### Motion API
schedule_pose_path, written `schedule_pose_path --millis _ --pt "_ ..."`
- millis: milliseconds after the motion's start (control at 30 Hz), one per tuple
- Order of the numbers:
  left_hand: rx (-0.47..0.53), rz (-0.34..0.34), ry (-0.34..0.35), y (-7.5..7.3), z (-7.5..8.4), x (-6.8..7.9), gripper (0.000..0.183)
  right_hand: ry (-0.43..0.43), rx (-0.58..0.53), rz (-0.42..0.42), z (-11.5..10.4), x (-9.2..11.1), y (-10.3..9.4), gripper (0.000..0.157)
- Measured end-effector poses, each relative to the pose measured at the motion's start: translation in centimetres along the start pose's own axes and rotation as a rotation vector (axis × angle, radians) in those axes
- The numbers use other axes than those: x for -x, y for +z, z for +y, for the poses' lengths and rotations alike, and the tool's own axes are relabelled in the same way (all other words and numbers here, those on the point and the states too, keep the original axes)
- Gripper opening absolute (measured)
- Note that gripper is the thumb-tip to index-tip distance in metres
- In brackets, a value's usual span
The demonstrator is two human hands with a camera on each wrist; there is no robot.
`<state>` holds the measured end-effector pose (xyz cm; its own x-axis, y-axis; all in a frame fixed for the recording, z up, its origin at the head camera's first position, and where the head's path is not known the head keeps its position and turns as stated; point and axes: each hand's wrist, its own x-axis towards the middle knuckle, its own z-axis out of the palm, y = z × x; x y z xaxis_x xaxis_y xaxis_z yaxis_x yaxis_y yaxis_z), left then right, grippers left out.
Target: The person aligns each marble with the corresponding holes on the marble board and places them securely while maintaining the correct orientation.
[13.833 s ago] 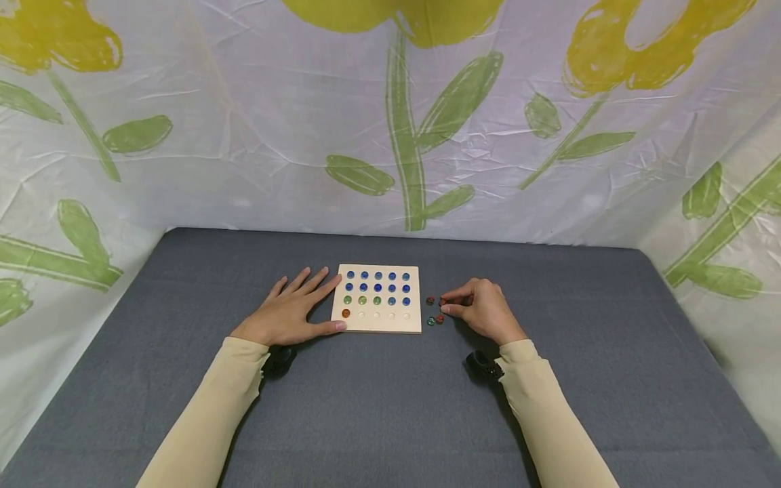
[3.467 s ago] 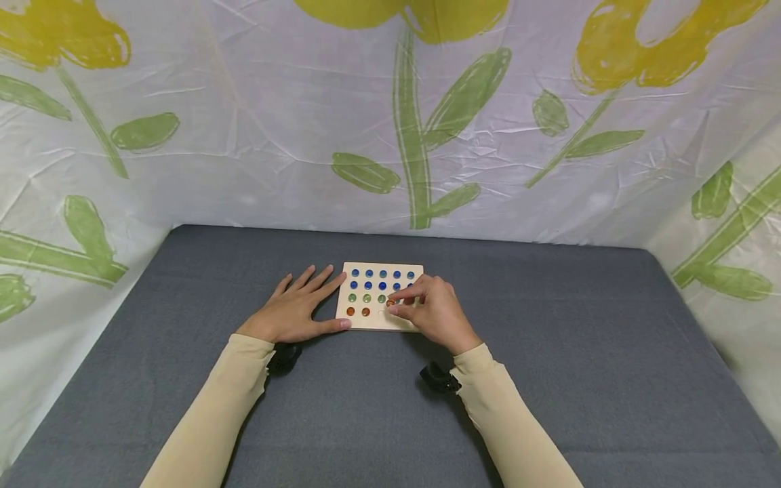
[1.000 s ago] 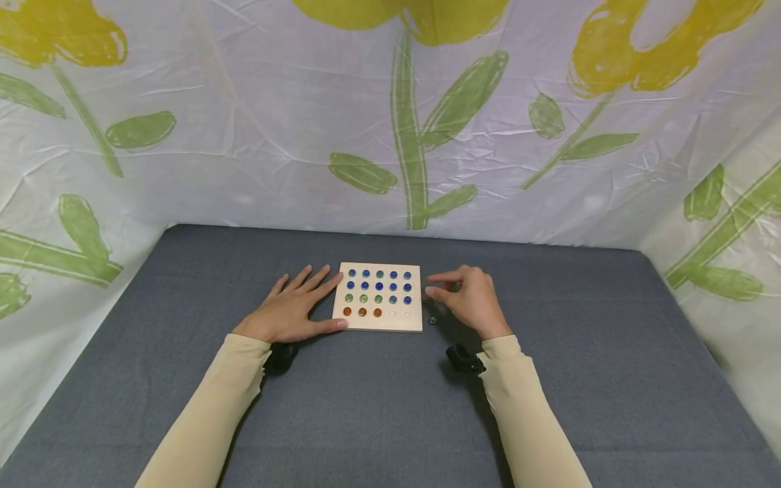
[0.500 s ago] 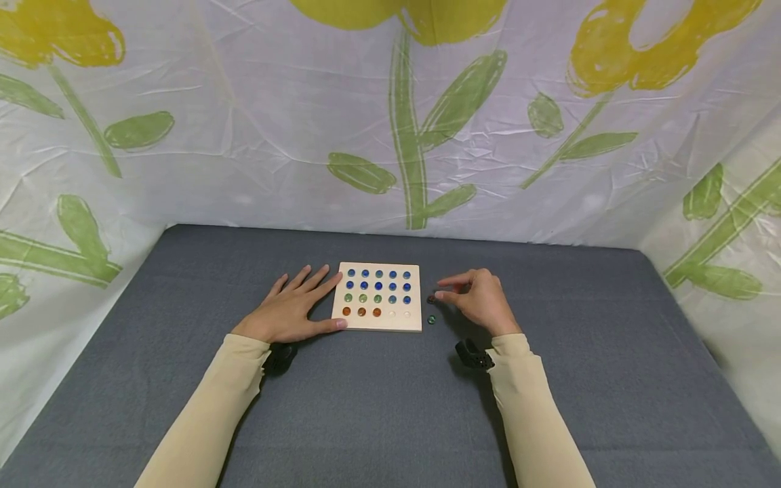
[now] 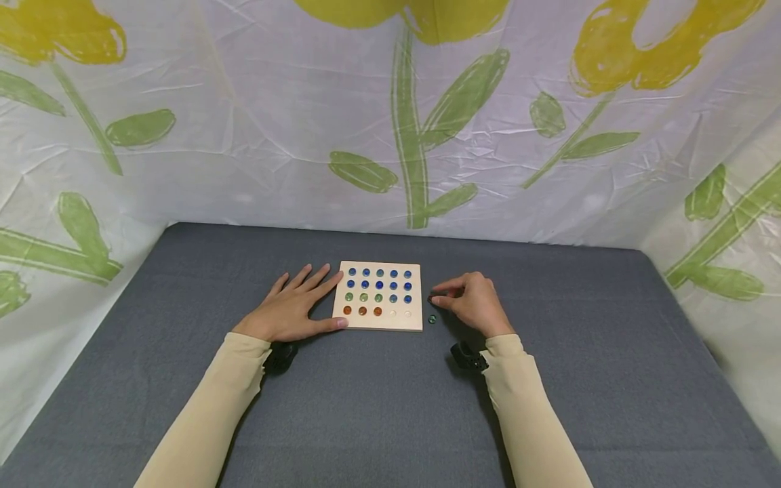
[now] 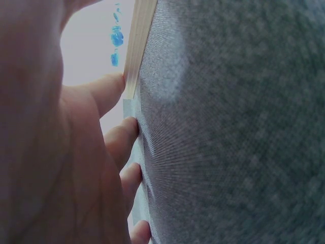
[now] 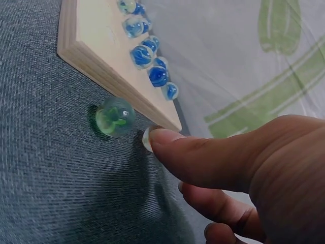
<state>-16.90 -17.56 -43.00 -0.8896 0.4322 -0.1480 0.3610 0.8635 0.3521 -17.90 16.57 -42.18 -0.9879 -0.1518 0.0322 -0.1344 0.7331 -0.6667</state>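
A pale wooden board (image 5: 384, 322) with rows of round hollows lies on the table, bearing blue, green and orange marbles. Three orange marbles (image 5: 363, 311) occupy its near row, whose two right-hand hollows are bare. My left hand (image 5: 293, 310) lies spread at the board's left side, thumb and index finger touching its edge. Right of the board, my right hand (image 5: 478, 303) pinches a small marble (image 7: 147, 139) low at the cloth. The thumb covers most of that marble in the right wrist view. Nearer me lies a loose clear marble with green swirls (image 7: 116, 117).
A dark grey cloth (image 5: 378, 407) covers the table. Behind it and at both sides hang white sheets (image 5: 262, 135) printed with yellow flowers and green leaves. Each wrist wears a black device (image 5: 468, 357).
Since the earliest frame, two orange marbles have joined the near row and fewer loose ones lie at right. Over the last second my right hand drew back slightly, then closed on a marble.
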Motion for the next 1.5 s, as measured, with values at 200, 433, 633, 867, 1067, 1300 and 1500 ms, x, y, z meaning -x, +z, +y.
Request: schedule_pose_path --millis 200,433,633,867,1067,1300,1500 --pt "0.002 0.005 0.003 0.1 0.0 0.0 0.097 0.014 0.016 -0.017 0.0 -0.1 0.3 0.017" --pt "0.011 0.017 0.01 0.2 -0.1 -0.1 0.097 0.02 0.017 -0.022 -0.1 0.0 0.6 0.017" --pt "0.02 0.023 0.017 0.0 0.0 0.0 0.096 0.036 0.022 -0.024 -0.2 -0.1 0.7 0.017" --pt "0.009 0.009 0.011 0.1 -0.1 0.0 0.096 0.023 0.031 -0.015 -0.1 -0.1 0.7 0.016" --pt "0.001 0.001 0.013 0.1 -0.3 -0.1 0.098 0.012 0.037 -0.002 -0.2 -0.1 0.2 0.015" --pt "0.003 0.006 0.018 0.1 -0.3 -0.1 0.097 -0.006 0.019 -0.012 -1.0 0.1 -0.1 0.016" --pt "0.0 0.007 0.013 0.1 -0.3 -0.1 0.097 -0.028 0.004 -0.024 -2.1 0.3 -0.1 0.016"
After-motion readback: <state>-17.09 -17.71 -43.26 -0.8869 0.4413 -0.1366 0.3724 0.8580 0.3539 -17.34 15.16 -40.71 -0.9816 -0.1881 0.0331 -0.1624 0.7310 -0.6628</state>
